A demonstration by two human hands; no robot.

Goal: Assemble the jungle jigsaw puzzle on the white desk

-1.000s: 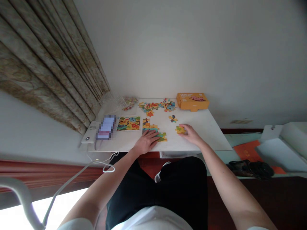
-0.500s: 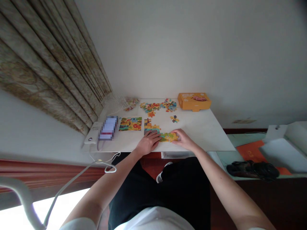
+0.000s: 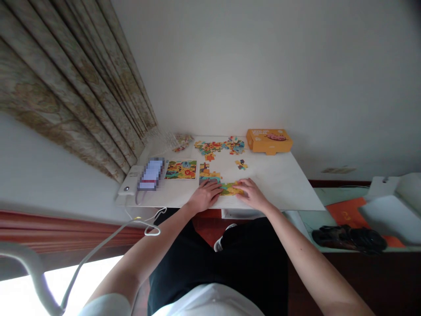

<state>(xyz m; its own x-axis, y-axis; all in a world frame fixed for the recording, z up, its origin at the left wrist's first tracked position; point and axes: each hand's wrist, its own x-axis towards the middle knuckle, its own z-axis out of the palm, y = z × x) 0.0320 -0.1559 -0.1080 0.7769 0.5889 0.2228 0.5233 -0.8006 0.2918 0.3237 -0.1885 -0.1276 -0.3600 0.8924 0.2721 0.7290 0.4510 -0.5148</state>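
Head view: I look down through the worn camera at a white rectangular tabletop (image 3: 289, 191) set against a pale wall (image 3: 226, 79)
Left hand (image 3: 204, 195): laid palm down, its fingers flat and close beside one another, on the lower part of a partly joined multicoloured cardboard jigsaw section (image 3: 207, 170)
Right hand (image 3: 251, 194): thumb and fingers pinching the right end of a green-and-yellow cardboard jigsaw strip (image 3: 227, 189)
Strip: it lies between my two hands, near the front edge of the tabletop; the left hand hides where it meets the section, so I cannot tell whether they are locked together
Picture card (image 3: 180, 169): a colourful printed rectangle with a white border, flat just left of the section
Phone (image 3: 151, 174): dark-edged, with a blurred pale screen, left of the card
Loose pieces: a multicoloured cardboard heap (image 3: 210, 146) spreads along the back, and a small dark-and-yellow cluster (image 3: 241, 164) sits beyond the right hand, well apart from the strip
Box (image 3: 269, 141): orange-yellow, oblong, at the back right corner, near the heap
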